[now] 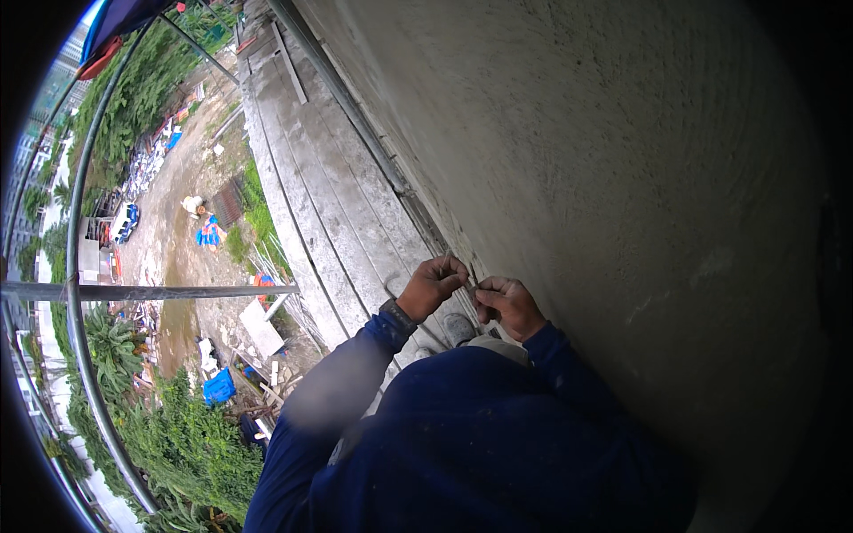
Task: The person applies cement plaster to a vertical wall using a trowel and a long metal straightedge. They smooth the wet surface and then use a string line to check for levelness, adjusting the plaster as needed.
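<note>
My left hand (435, 286) and my right hand (505, 305) meet in front of my body, low in the middle of the view. The fingertips of both are pinched, with only a small gap between the hands. Something small and thin seems to lie between them, too small to name. A dark band circles my left wrist, and dark blue sleeves (569, 360) cover both forearms. Below the hands, my shoe (458, 329) stands on grey planks (311, 191). Close by my right hand rises a rough grey plastered wall (622, 178).
The plank walkway runs along the wall, with a metal pipe (351, 115) between them. On the left, scaffold tubes (84, 204) and a crossbar (178, 291) edge the drop. Far below lie muddy ground, bushes (191, 444), blue sheets (219, 386) and scattered boards. A loose strip (289, 62) lies on the planks.
</note>
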Demonstrator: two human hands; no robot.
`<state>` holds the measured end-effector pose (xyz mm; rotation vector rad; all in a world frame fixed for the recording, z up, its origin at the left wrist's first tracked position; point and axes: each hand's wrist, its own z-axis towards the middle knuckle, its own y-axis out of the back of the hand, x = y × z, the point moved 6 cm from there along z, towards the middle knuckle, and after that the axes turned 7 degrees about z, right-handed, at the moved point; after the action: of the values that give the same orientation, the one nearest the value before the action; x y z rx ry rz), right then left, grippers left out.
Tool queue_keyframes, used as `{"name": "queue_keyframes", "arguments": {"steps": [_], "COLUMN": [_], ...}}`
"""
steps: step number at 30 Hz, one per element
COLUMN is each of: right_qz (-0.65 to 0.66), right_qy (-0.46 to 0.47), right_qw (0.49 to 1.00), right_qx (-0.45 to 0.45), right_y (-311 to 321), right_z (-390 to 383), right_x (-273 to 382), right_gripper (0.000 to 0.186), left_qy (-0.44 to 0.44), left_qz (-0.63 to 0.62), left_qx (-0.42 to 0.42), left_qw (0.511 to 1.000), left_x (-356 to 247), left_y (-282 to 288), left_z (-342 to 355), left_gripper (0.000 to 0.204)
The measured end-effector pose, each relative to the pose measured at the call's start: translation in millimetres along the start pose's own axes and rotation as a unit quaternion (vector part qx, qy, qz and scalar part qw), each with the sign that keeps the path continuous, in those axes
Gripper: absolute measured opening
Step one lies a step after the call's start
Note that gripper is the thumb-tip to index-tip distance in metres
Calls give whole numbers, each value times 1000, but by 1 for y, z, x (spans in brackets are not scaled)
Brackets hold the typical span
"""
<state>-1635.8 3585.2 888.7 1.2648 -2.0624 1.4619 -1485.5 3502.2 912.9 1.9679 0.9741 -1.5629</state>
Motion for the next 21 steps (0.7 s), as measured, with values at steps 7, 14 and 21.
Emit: {"name": "queue_keyframes", "arguments": {"steps": [7, 14, 21], "right_qz": [-19, -41, -76], "right_qy": [9, 23, 22], "right_qw": [1000, 998, 996], "right_qx": [-13, -30, -33], "right_y": [-4, 0, -5], "right_z": [-1, 0, -3], "right_x": [6, 5, 11], "right_gripper": [21, 18, 18], "left_qy": [-7, -24, -16], "left_qz": [38, 89, 96], "left_qx": [-19, 2, -32], "left_qw": [999, 996, 995], "left_x": [14, 11, 4], "left_y": [3, -6, -7], "left_z": [3, 4, -1], "left_gripper": [6, 4, 5]}}
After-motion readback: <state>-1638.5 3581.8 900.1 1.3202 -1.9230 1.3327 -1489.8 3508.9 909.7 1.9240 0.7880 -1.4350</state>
